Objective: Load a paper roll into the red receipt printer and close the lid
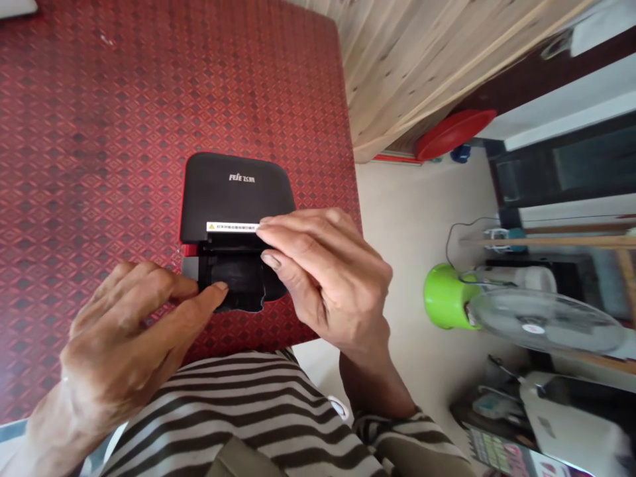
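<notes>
A small black receipt printer [233, 205] with red sides lies on the red patterned tabletop. Its lid bears white lettering and a white warning strip along the front edge. Below that edge is a dark, glossy piece [238, 281] with an uneven lower border; I cannot tell whether it is a sheet or part of the body. At the printer's front left corner, my left hand [134, 331] is closed, its thumb resting on the dark piece. My right hand [332, 271] pinches the lid's front right edge, fingertips on the strip's end and thumb below, hiding that corner.
The red patterned tabletop [99, 119] ends at the right, beside pale wood boards [397, 59]. On the floor beyond stand a green bucket [442, 295], a fan [541, 324] and a red basin [454, 132]. My striped shirt [248, 404] is close to the table's near edge.
</notes>
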Demonstrator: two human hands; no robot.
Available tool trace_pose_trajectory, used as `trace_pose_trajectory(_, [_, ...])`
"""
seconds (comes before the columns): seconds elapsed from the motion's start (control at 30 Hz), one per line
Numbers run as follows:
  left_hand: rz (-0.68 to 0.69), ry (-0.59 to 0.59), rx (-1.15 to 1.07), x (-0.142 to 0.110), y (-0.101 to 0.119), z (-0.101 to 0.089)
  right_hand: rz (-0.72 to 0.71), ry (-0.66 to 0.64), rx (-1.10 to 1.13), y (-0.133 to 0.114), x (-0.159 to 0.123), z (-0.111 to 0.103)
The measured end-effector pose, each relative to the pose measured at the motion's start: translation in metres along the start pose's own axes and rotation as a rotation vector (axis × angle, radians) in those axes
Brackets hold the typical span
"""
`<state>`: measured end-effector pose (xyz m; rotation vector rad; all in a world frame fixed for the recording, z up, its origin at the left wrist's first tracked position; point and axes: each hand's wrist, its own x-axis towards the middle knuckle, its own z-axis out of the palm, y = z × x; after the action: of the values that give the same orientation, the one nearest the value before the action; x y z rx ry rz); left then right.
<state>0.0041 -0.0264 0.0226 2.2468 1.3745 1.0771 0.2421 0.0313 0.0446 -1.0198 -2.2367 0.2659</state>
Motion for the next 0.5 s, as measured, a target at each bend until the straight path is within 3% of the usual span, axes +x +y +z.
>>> trace_pose_trajectory(0.5, [0.047, -0.07, 0.095, -0.008, -0.003, 0.0, 0.051, -0.076, -0.033, -0.009, -0.022, 0.01])
